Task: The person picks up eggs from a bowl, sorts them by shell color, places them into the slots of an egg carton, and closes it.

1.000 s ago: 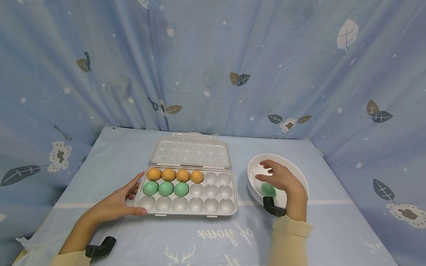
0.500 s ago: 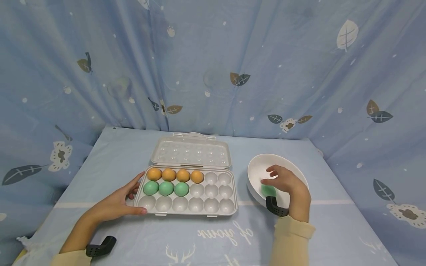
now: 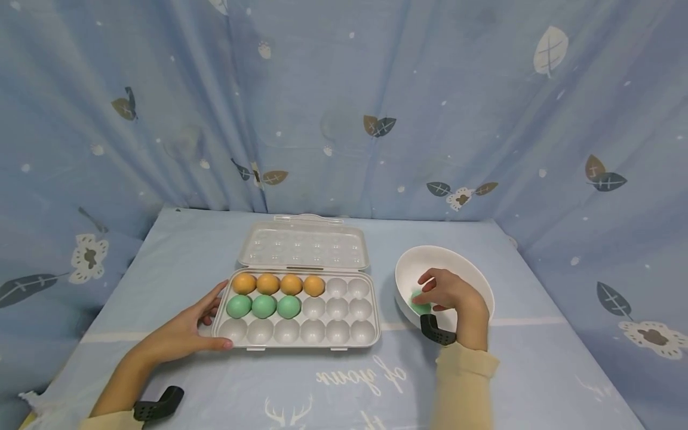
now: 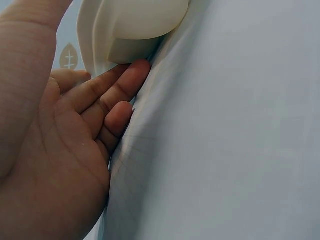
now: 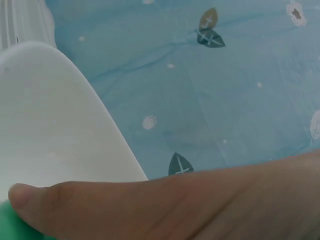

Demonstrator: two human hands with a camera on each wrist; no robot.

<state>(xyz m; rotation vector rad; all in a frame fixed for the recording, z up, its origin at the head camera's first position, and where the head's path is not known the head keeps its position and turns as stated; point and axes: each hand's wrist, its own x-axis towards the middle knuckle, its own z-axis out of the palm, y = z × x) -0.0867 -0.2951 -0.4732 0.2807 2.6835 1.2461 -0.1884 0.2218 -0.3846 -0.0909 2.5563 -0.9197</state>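
Note:
An open egg box [image 3: 371, 316] lies on the table, with orange eggs [image 3: 267, 283] in its back row and three green eggs [image 3: 264, 306] in the middle row. My left hand [image 3: 180, 331] rests at the box's left end, thumb on the front corner, index finger straight along the side. In the left wrist view, the other fingers [image 4: 117, 90] touch the box low down, loosely bent. Inside the white bowl [image 3: 478, 272], my right hand [image 3: 451, 291] pinches another green egg [image 3: 419, 303], partly hidden by the fingers. The right wrist view shows the thumb against this green egg [image 5: 15, 225].
Behind the egg tray lies its clear lid [image 3: 303, 246], folded back. The bowl stands right of the box with a gap between. A blue patterned curtain [image 3: 322, 107] hangs behind the table [image 3: 521, 370]. Several cups of the box hold no egg.
My right hand has lowered into the bowl, its fingers closing around the green egg, which has shifted a little left. My left hand stays at the box. The head view has shifted slightly.

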